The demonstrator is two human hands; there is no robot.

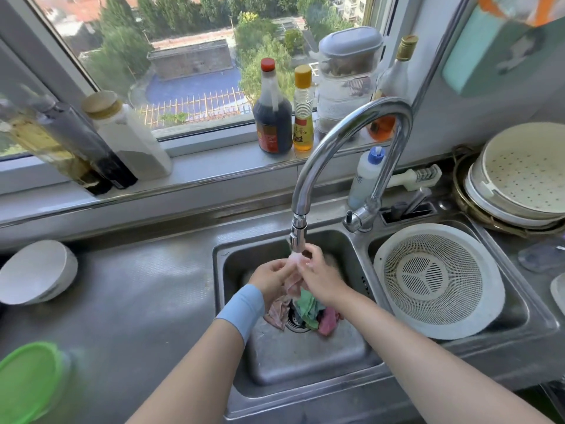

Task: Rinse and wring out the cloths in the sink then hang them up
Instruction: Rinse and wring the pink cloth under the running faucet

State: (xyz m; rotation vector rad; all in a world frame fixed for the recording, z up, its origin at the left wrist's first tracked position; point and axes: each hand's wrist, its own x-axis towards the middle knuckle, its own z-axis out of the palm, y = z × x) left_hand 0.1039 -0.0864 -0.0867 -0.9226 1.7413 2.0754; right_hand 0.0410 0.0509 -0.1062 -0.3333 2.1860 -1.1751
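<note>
Pale cloth (292,286) pinched by curled fingers of left hand (270,275) and right hand (321,278), held under faucet spout (298,237) at 12 o'clock of the sink (305,362), green cloth (308,307) and pink cloth (330,321) heaped at the drain, white colander (437,280) seated at 3 o'clock.

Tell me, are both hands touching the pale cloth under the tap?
Touching. The head view shows the left hand and right hand pinching the pale cloth beneath the tap.
</note>
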